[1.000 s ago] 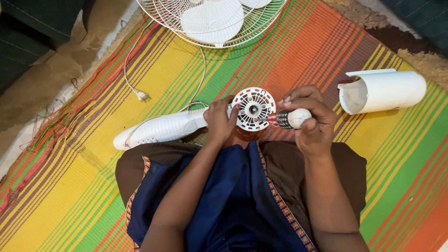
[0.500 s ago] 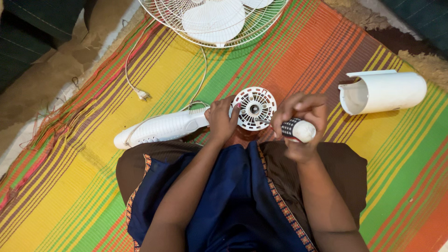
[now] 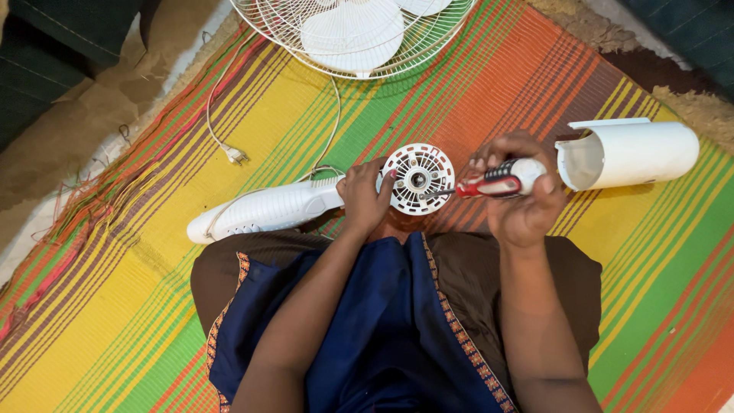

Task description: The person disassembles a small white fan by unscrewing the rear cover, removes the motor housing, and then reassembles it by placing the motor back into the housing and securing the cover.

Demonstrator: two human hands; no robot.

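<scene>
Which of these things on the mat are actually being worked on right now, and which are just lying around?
In hand:
- fan motor housing, round and white, steadied by the left hand
- screwdriver, red, black and white handle, held by the right hand, tip at the housing

Lying about:
- white cylindrical cover
- fan grille with blades
- power plug on its cord
- striped mat

Head camera, looking steeply down from above the lap

It sits close over both hands at frame centre, facing a striped mat point(image 3: 191, 321); a fan grille point(image 3: 352, 34) is cut off at the top edge. It is the only view.
</scene>
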